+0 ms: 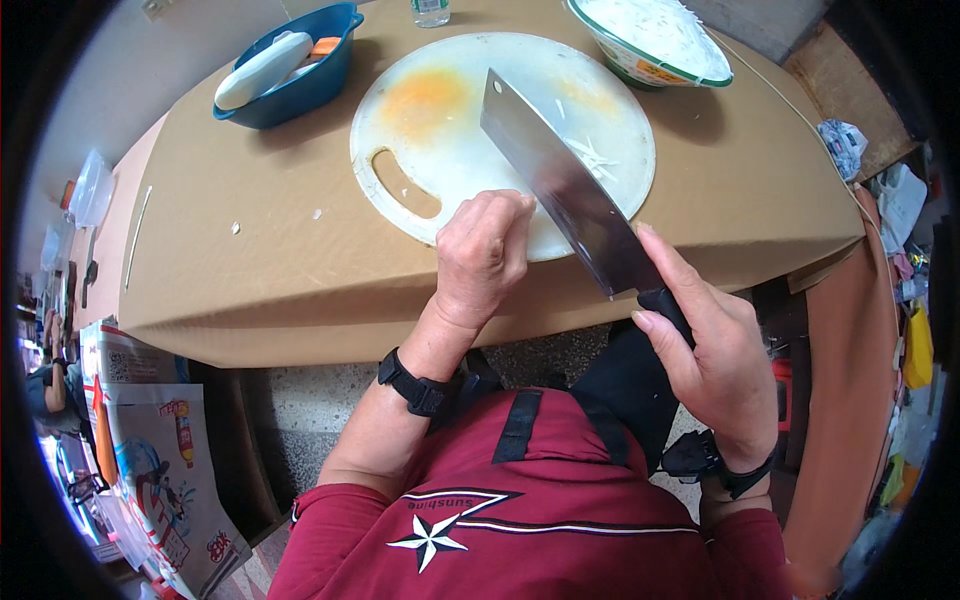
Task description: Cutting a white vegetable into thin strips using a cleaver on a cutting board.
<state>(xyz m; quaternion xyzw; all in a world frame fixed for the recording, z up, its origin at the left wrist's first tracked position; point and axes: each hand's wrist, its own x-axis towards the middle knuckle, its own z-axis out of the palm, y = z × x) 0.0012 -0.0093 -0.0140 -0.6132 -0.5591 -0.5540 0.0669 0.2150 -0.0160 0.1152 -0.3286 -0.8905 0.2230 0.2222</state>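
Observation:
My right hand (705, 345) grips the black handle of a cleaver (562, 180). Its wide steel blade points away from me, slanting to the left over the cutting board. My left hand (484, 244) is curled into a fist beside the blade, above the board's near edge. Whatever its fingers might cover is hidden, and nothing shows in it. The round white plastic cutting board (480, 64) has orange stains and a handle slot on its left. To the right of the blade lie thin white shreds (592, 159), apparently radish.
A blue plastic basin (315, 86) at back left holds a peeled white radish (262, 71) and orange pieces. A green-rimmed bowl (637, 64) heaped with white shreds stands at back right, a clear bottle (430, 11) between. Brown covering (277, 202) drapes the table. Another person's arm (54, 367) shows far left.

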